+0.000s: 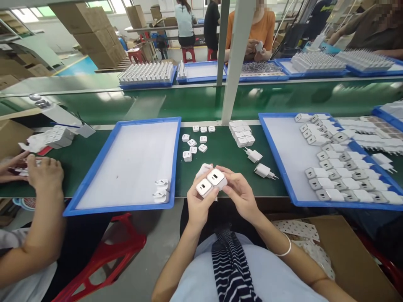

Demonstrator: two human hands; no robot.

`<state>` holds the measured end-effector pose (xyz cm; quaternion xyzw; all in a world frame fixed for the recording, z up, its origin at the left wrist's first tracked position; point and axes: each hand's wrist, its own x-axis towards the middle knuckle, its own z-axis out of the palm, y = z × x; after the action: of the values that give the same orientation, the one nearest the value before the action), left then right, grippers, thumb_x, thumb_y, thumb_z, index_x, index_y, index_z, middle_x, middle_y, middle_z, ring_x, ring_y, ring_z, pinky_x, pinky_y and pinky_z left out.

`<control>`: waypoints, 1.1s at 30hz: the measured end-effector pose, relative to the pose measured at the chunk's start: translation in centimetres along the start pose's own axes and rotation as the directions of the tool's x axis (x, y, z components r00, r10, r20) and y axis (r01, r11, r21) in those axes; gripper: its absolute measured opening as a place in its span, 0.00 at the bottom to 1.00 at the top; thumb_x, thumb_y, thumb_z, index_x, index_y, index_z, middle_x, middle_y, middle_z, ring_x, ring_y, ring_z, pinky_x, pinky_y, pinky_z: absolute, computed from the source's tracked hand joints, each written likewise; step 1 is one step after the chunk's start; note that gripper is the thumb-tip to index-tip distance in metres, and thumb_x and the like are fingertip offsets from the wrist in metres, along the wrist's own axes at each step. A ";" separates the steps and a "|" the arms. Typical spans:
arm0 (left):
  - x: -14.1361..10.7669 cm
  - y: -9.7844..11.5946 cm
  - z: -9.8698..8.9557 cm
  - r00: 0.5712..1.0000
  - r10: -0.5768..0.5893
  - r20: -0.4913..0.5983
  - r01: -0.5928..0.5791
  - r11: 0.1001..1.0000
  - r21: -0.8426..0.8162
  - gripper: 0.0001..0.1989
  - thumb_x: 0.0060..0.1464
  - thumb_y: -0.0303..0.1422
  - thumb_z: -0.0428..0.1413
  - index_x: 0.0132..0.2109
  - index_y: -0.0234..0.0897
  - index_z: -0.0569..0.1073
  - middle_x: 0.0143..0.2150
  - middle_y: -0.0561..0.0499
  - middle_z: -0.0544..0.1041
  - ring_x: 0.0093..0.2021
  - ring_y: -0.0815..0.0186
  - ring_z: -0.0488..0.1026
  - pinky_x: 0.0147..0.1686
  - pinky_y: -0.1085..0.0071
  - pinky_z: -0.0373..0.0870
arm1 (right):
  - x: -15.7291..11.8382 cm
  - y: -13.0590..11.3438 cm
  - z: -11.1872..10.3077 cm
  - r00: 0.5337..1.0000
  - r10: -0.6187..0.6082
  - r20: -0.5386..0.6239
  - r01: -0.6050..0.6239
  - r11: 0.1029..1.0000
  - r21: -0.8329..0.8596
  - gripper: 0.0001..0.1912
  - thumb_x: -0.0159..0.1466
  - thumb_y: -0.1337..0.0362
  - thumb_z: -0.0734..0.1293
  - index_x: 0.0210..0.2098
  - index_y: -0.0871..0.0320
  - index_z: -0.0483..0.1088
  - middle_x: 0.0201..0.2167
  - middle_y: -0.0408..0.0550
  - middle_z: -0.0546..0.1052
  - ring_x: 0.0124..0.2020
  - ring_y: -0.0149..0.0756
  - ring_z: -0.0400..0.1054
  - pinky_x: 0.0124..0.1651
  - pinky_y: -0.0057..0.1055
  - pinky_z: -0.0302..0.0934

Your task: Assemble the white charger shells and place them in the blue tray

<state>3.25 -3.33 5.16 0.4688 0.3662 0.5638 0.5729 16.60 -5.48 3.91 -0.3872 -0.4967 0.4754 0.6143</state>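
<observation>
Two white chargers (210,183) with port faces up are held side by side at the table's front edge. My left hand (199,205) is closed round them from the left, its thumb along the front one. My right hand (241,195) pinches the upper right charger between thumb and fingers. Another white piece (204,169) shows just behind them. Beyond my hands lie several small white caps (203,139), a cluster of white blocks (242,133) and two chargers with pins (264,171) on the green table (220,157).
A blue-rimmed tray (178,167) at left holds a few white pieces at its front right corner. Another blue-rimmed tray (278,163) at right bears rows of chargers. A co-worker's hands (44,172) are at far left. A white post (234,63) rises behind the table.
</observation>
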 end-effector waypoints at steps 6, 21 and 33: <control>-0.2 -0.3 0.6 0.995 -0.083 -0.058 0.068 0.973 -0.223 0.28 0.44 0.29 0.68 0.55 0.44 0.76 0.60 0.45 0.75 0.60 0.54 0.72 0.56 0.65 0.73 | -0.7 0.3 1.1 0.999 -0.044 -0.017 0.043 0.996 -0.083 0.14 0.66 0.64 0.68 0.49 0.40 0.73 0.55 0.47 0.70 0.55 0.45 0.69 0.52 0.47 0.71; -1.0 3.6 -2.5 0.946 -0.163 0.279 0.064 0.941 0.333 0.22 0.42 0.27 0.69 0.48 0.41 0.81 0.52 0.44 0.79 0.50 0.55 0.78 0.52 0.62 0.74 | 3.7 -3.9 -1.7 0.948 0.264 0.178 -0.217 0.944 -0.249 0.10 0.61 0.58 0.72 0.41 0.54 0.74 0.30 0.43 0.71 0.31 0.32 0.67 0.29 0.28 0.62; -1.7 5.1 -2.2 0.908 -0.164 0.385 0.002 0.922 0.388 0.20 0.43 0.25 0.68 0.47 0.38 0.80 0.49 0.44 0.79 0.50 0.57 0.76 0.50 0.66 0.73 | 3.0 -7.2 -2.7 0.963 0.146 0.227 0.003 0.833 -0.553 0.07 0.66 0.62 0.68 0.33 0.58 0.71 0.24 0.40 0.72 0.25 0.26 0.62 0.27 0.25 0.56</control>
<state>-0.54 -5.17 9.21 0.6619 0.3596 0.3461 0.5593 20.80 -4.40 10.89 -0.4997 -0.6730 0.3824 0.3888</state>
